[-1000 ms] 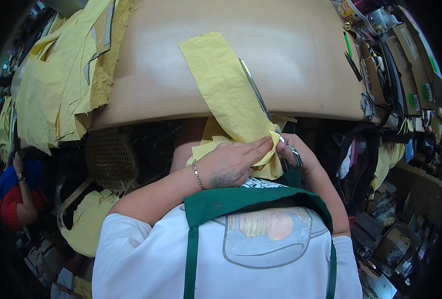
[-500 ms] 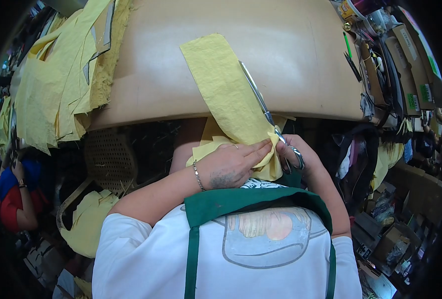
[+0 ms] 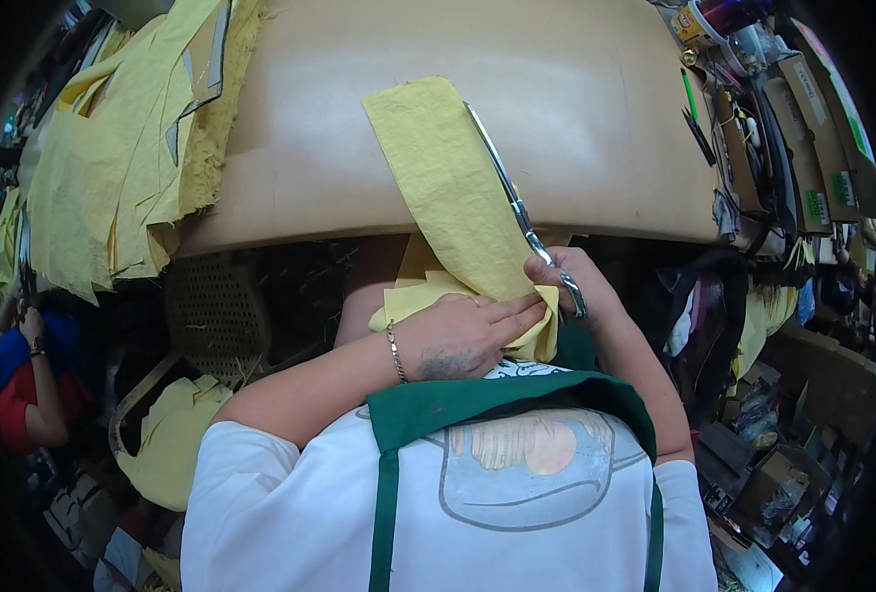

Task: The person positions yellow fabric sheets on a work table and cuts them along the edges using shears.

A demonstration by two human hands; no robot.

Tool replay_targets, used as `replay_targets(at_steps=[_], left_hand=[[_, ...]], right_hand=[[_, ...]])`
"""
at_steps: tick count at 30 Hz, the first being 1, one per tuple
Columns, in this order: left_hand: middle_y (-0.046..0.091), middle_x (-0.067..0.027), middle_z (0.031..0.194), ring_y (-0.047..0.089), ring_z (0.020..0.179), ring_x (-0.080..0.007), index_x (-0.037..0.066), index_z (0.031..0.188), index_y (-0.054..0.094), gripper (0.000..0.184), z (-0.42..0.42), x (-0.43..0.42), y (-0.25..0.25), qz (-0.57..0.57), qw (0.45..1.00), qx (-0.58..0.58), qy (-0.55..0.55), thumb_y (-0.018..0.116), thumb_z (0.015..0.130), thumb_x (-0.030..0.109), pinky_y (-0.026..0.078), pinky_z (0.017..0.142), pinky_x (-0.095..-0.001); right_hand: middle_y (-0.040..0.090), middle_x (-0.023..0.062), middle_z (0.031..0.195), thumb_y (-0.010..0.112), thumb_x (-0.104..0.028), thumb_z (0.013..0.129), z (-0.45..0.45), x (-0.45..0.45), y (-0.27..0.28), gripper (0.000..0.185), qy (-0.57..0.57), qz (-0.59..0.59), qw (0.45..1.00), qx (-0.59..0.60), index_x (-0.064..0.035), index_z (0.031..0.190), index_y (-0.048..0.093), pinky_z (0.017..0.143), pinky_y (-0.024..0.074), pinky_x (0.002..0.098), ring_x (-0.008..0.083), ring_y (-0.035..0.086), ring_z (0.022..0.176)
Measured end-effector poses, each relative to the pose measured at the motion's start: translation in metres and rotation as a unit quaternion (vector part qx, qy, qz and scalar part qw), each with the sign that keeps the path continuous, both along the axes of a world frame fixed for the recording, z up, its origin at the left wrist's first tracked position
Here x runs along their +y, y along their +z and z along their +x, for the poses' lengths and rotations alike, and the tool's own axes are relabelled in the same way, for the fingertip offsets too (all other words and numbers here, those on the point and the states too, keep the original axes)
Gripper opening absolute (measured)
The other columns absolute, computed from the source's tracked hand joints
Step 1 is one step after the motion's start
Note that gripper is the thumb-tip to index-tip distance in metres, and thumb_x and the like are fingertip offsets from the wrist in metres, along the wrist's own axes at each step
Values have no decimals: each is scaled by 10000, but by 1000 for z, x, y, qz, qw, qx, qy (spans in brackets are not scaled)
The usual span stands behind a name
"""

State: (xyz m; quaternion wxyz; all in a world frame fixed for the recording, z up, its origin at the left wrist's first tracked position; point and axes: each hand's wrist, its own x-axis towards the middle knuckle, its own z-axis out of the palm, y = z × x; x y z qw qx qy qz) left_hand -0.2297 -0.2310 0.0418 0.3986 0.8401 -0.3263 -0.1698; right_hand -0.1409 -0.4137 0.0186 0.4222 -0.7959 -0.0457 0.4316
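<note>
A long strip of yellow cloth (image 3: 448,168) stretches from my lap up over the table's near edge, its lower part bunched and folded. My left hand (image 3: 462,335) lies across the bunched part with fingers extended and close together, holding the cloth; its thumb is hidden. Metal scissors (image 3: 500,176) lie along the strip's right edge, blades pointing away from me. My right hand (image 3: 586,283) is closed around their handles, thumb on top. The blades look nearly together, and I cannot see whether cloth is between them.
Yellow cloth pieces (image 3: 112,158) are piled on the table's (image 3: 596,109) left side. More lie on a chair (image 3: 216,316) at left. A green pencil (image 3: 689,94) and boxes (image 3: 803,128) line the right edge. Another person in a red sleeve (image 3: 13,400) is at far left.
The scissors' handles have come closer together and the blades have shifted slightly up and left. My right hand has moved a little up. The strip's far end has dropped slightly toward me.
</note>
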Motion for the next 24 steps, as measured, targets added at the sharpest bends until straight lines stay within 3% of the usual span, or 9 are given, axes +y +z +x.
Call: replay_targets(at_steps=[5, 11, 20, 24], left_hand=[[401, -179, 1227, 516, 963, -292, 13, 1254, 293, 599, 1, 0, 1, -5, 1000, 5, -4, 504, 696, 63, 435, 755, -376], [387, -169, 1247, 527, 955, -279, 28, 1263, 286, 604, 0, 0, 1, 7, 1000, -8, -15, 505, 703, 80, 442, 743, -382], [393, -145, 1247, 559, 908, -252, 47, 1256, 298, 596, -2, 3, -4, -2, 999, -34, -10, 508, 701, 104, 453, 725, -379], [388, -153, 1252, 561, 905, -251, 50, 1259, 292, 595, -3, 4, -6, -16, 999, -49, -8, 504, 706, 107, 453, 724, -381]], right_hand=[[543, 72, 596, 526, -723, 599, -3, 2, 2, 752, -18, 24, 1000, 3, 21, 697, 568, 505, 431, 274, 131, 518, 546], [517, 72, 577, 485, -769, 576, 16, 15, 7, 811, 40, -8, 998, -40, 28, 703, 562, 521, 427, 279, 144, 513, 569], [499, 70, 550, 514, -752, 573, 16, 30, 18, 769, 45, -87, 994, -42, 11, 657, 565, 507, 414, 279, 137, 485, 546], [506, 69, 545, 514, -728, 608, 15, 26, 11, 739, 40, -63, 996, -45, 7, 665, 573, 509, 419, 279, 139, 495, 549]])
